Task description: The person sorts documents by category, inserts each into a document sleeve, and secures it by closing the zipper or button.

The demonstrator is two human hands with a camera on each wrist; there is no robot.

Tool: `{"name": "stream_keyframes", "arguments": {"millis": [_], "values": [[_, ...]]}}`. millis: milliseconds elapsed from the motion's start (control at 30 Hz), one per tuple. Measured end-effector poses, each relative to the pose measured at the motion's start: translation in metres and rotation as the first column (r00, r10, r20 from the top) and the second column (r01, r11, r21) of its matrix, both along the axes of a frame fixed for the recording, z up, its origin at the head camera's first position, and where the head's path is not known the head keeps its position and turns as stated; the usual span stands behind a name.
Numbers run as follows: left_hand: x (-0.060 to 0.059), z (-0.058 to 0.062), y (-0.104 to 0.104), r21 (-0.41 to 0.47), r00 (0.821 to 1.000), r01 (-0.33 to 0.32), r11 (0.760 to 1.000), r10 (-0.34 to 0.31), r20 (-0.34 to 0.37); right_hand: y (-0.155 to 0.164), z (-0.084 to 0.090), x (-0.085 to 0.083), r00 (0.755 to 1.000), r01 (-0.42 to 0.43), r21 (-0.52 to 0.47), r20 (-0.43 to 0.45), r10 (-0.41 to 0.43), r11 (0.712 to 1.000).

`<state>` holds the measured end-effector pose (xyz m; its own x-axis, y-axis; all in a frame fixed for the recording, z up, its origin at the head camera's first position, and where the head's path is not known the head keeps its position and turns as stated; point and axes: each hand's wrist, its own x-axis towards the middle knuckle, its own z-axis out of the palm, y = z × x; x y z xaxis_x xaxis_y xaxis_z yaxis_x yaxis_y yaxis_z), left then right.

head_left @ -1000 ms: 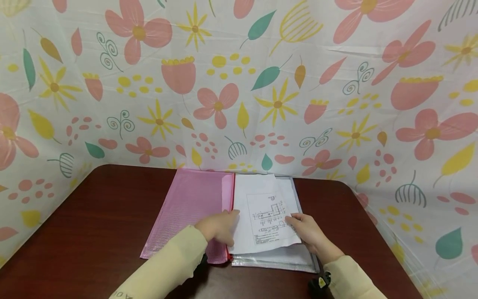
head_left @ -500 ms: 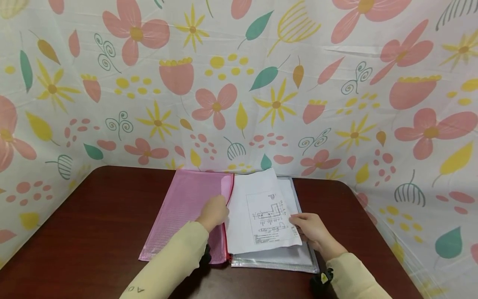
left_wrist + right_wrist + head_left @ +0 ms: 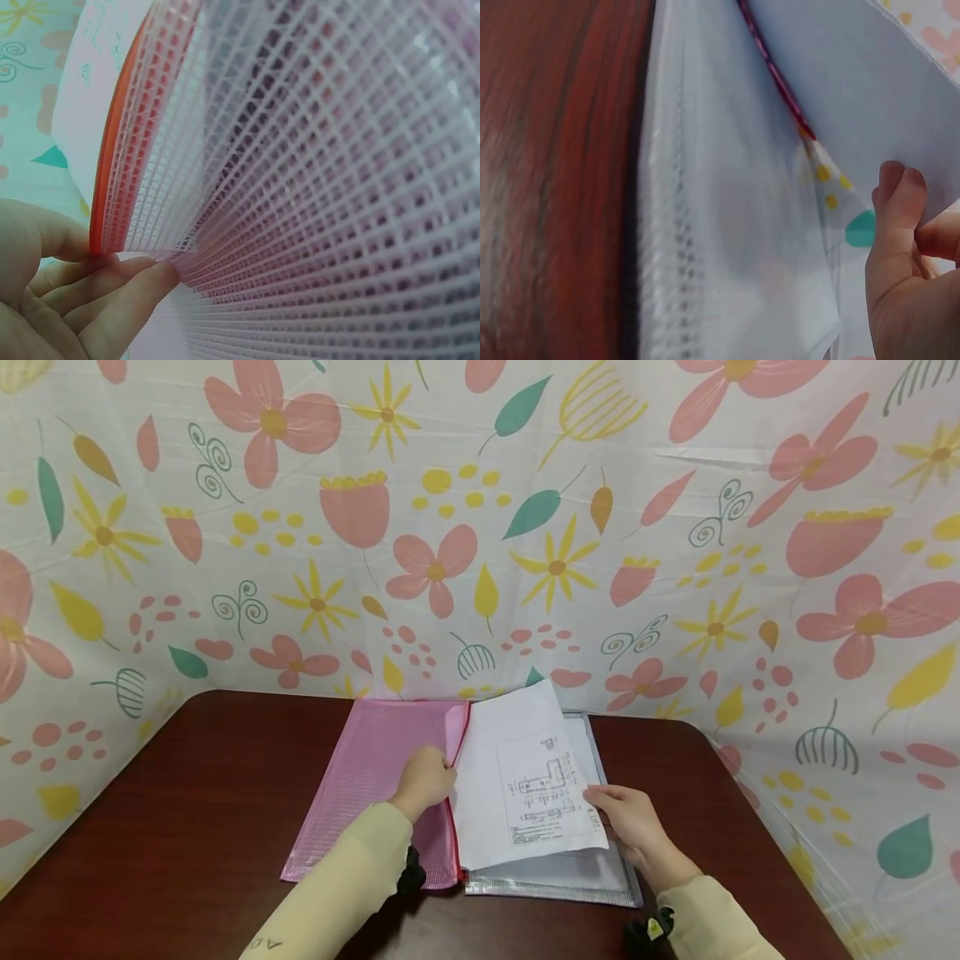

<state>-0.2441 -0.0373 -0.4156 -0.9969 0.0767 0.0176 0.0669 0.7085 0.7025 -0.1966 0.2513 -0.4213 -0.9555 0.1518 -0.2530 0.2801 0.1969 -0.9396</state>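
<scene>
A pink mesh zipper pouch (image 3: 393, 735) lies on the table, its red zipper (image 3: 453, 835) along the right edge. My left hand (image 3: 422, 785) pinches the pouch's zipper edge, which stands lifted and bowed in the left wrist view, above the fingers (image 3: 135, 300). A white sheet of paper (image 3: 510, 727) with a printed line drawing slants beside the zipper. Its left edge meets the zipper edge; whether it is inside cannot be told. My right hand (image 3: 633, 827) holds the sheet's right edge between thumb and fingers, raised off the clear, grey-edged mesh pouch (image 3: 551, 888) below.
Both pouches lie side by side on a dark red-brown wooden table (image 3: 210, 793). More white paper (image 3: 577, 867) shows in or on the clear pouch. A flower-patterned curtain (image 3: 450, 527) hangs right behind the table's back edge.
My left hand has moved from the sheet's left edge to the pink pouch's zipper edge and grips it. The sheet's far end has risen. My right hand keeps its hold, shifting slightly right.
</scene>
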Motion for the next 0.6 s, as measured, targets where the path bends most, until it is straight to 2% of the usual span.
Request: {"name": "stream_keyframes", "arguments": {"millis": [267,400,600], "values": [[-0.001,0.000,0.003,0.013,1.000,-0.003,1.000,0.004,-0.014,-0.006,0.008,0.000,1.000,0.009,-0.062,-0.022,-0.011,0.998],[-0.001,0.001,0.003,0.017,1.000,-0.009,1.000,0.009,-0.013,-0.005,0.011,0.000,0.999,0.039,-0.092,-0.014,-0.041,0.995],[0.001,0.001,0.003,0.022,1.000,-0.026,0.999,0.026,0.012,-0.011,0.009,0.009,0.997,0.074,-0.113,-0.001,-0.075,0.991]]}}
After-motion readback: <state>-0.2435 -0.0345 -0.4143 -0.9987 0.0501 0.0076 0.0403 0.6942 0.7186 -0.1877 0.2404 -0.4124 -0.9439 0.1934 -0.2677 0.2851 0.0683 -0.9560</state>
